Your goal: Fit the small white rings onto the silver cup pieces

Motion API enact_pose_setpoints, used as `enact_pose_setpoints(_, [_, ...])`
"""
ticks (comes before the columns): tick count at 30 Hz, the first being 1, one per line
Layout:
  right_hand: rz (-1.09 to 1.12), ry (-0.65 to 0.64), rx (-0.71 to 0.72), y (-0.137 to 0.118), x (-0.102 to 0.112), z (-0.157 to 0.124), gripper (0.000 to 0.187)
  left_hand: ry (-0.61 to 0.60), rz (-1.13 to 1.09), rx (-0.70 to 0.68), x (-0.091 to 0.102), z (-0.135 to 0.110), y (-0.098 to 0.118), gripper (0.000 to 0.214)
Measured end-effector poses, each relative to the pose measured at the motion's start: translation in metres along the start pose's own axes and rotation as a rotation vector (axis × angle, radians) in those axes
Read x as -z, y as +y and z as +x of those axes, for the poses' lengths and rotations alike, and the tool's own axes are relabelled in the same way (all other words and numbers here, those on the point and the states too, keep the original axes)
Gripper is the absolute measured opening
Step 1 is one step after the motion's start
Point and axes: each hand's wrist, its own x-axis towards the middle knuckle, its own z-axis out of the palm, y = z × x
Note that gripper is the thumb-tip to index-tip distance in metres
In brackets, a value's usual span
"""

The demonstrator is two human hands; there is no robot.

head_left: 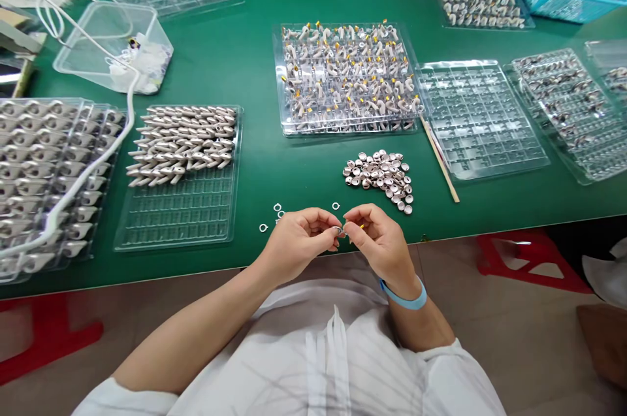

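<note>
Smooth green tabletop [304, 171] spreads out before you, bearing a loose heap of small, round, silver-beige metal caps [382, 174]. Just nearer to you than that heap, and a little to its left, your two hands meet close to the table's edge. Your left hand [301, 243] has its thumb and forefinger pinched together on a tiny silvery round metal piece [337, 230]. Your right hand [382, 243], with a light-blue band [411, 300] around its wrist, has thumb and fingertips closed on a tiny part with a yellow tip [362, 226]. Whether the two parts touch is too small to tell.

Left of the heap lie several small, flat white rings [277, 208], one of them by itself nearer the caps. Farther left of the heap, a transparent plastic tray [171, 220] carries rows of long, silver-beige metal parts [183, 142]. Beyond the heap sits a transparent plastic tray of curved grey pieces with yellow tips [347, 76]. To the heap's right, a slim pale wooden stick [443, 168] lies beside a transparent compartmented plastic tray [484, 119].
</note>
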Motion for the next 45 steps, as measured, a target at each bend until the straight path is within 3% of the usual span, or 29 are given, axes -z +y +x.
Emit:
enact_pose_setpoints(7, [-0.023,-0.042,0.053,-0.003,0.002,-0.005,0.013,0.043,0.045,-0.051,0.001,-0.005,0.004,0.006])
enact_pose_setpoints(11, [0.017,-0.089,0.076,0.000,0.006,-0.007,0.028,0.037,0.002,-0.043,0.003,-0.002,0.001,0.010])
enact_pose_setpoints(16, [0.018,-0.031,0.046,0.008,0.010,-0.010,0.025,0.001,0.013,-0.048,0.005,0.001,0.001,0.019])
enact_pose_setpoints(28, [0.103,0.016,-0.022,0.011,0.006,-0.014,0.018,0.077,0.137,-0.146,-0.001,-0.003,0.002,0.013])
enact_pose_setpoints(36, [0.091,0.080,0.048,0.011,0.005,-0.014,0.012,0.018,0.021,-0.110,-0.002,-0.002,0.003,0.022])
enact_pose_setpoints(40, [0.093,0.111,0.066,0.011,0.004,-0.014,0.014,-0.002,0.076,-0.134,-0.001,-0.003,0.001,0.021])
enact_pose_setpoints(45, [0.106,0.140,0.037,0.011,0.001,-0.015,0.017,-0.104,0.081,-0.141,0.002,-0.003,0.001,0.024])
